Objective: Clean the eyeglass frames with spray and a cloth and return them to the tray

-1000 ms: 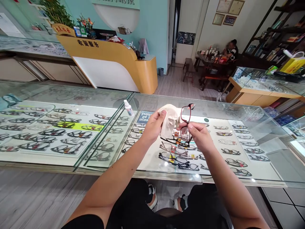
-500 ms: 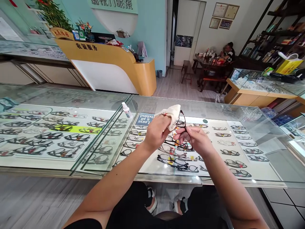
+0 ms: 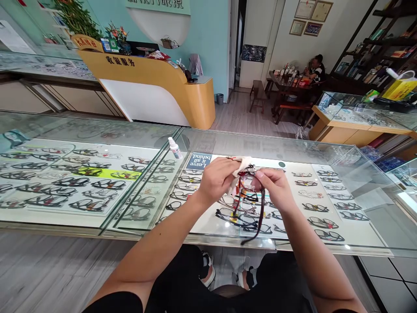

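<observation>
Above the glass display case, my left hand is closed on a cream cleaning cloth, whose folds lie against a pair of dark-rimmed eyeglasses. My right hand pinches these eyeglasses by the frame near the right lens. Both temples hang unfolded toward me, the right one reaching down near the front edge of the case. The cloth and fingers partly cover the lenses. A small white spray bottle stands on the glass to the left of my left hand.
Several rows of eyeglasses lie inside the case, around a small blue sign. Across the aisle stands a yellow and white counter. A person sits at a dark table at the back right, near another display case.
The eyeglasses have turned so that their temples now hang down toward me. The cloth has shifted lower against the frame, and my right hand has risen slightly.
</observation>
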A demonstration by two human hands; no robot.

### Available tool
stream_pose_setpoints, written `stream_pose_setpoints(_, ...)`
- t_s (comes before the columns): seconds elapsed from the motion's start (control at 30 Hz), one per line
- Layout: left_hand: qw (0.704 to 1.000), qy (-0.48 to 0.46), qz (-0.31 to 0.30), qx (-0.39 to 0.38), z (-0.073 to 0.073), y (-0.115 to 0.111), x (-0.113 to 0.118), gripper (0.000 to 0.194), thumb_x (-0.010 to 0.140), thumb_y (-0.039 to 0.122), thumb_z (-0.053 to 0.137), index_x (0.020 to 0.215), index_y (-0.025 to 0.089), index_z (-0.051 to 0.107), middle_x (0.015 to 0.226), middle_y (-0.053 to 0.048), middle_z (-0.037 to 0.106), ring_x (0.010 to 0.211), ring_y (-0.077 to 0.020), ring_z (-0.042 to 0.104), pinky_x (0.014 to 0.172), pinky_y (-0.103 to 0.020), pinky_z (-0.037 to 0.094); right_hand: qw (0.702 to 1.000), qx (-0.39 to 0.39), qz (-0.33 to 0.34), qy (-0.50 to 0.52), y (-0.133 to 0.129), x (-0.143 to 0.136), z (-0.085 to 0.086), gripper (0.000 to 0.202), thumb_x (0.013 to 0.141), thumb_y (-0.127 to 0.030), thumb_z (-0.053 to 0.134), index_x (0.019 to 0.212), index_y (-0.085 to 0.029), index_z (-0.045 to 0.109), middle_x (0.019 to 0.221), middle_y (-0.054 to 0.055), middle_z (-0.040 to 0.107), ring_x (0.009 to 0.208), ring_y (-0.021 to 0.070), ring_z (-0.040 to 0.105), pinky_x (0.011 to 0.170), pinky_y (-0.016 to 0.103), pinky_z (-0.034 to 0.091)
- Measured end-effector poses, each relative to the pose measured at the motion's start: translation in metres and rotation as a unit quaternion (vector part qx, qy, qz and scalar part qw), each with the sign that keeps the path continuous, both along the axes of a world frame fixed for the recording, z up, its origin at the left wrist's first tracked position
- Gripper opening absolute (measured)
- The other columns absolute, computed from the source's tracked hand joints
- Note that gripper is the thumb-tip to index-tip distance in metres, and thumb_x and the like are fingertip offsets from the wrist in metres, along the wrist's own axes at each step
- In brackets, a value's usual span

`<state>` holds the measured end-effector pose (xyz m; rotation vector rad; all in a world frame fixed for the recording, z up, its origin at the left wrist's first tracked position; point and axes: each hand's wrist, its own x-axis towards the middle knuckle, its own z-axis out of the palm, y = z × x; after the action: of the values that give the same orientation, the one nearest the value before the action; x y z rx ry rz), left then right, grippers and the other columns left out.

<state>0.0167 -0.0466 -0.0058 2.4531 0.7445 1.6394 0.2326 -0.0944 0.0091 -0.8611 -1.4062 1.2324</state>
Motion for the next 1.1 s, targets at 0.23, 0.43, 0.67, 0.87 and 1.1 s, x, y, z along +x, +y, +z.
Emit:
stream_pose_setpoints(0.23,0.92,-0.021,-0.116,-0.374,0.01,-0.016,0.011,0.042,0.096,0.056,0.075,0.084,0.016,0.075,0.077,-0.001,0.07,0.074,-0.0157,0.061,0.072,-0.027,0.048,0.997,0.059,-0.034,0.02,0.009,0.001,-0.002,0.023,0.092,-0.049,0.085,0.107,-0.031,0.089,0.103,0.004,0.081,0.095,0.0223,0.071,0.088,0.037,0.055)
stream_pose_setpoints(0.43,0.861,-0.033,-0.166,-0.48,0.006,-0.018,0.014,0.051,0.09,0.066,0.078,0.082,0.017,0.064,0.065,0.005,0.044,0.061,-0.0102,0.037,0.058,-0.024,0.029,0.998,0.026,-0.029,0.048,0.016,-0.003,-0.012,0.023,0.085,-0.05,0.092,0.091,-0.028,0.089,0.092,0.003,0.079,0.089,0.0206,0.069,0.087,0.036,0.055)
stream_pose_setpoints(0.67,0.842,-0.073,-0.192,-0.499,0.006,-0.018,0.019,0.058,0.089,0.072,0.075,0.076,0.018,0.059,0.064,0.005,0.043,0.061,-0.0103,0.036,0.058,-0.024,0.029,0.996,0.007,-0.038,0.082,0.012,-0.011,-0.01,0.021,0.085,-0.046,0.091,0.088,-0.025,0.087,0.089,0.003,0.072,0.085,0.0182,0.063,0.081,0.033,0.052)
stream_pose_setpoints(0.87,0.796,-0.125,-0.235,-0.544,0.001,-0.014,0.02,0.054,0.071,0.056,0.097,0.093,0.015,0.071,0.083,-0.001,0.065,0.076,-0.0146,0.057,0.07,-0.025,0.045,0.994,-0.039,-0.047,0.085,0.014,-0.012,-0.016,0.026,0.084,-0.051,0.09,0.091,-0.026,0.086,0.097,0.004,0.075,0.088,0.0197,0.065,0.085,0.035,0.053)
stream_pose_setpoints(1.1,0.812,-0.114,-0.196,-0.539,-0.001,-0.013,0.024,0.061,0.073,0.069,0.092,0.079,0.016,0.063,0.065,0.006,0.046,0.06,-0.0081,0.037,0.057,-0.023,0.027,0.995,-0.027,-0.04,0.088,0.017,-0.01,-0.02,0.024,0.087,-0.049,0.089,0.09,-0.026,0.085,0.096,0.003,0.076,0.092,0.0207,0.066,0.091,0.036,0.053)
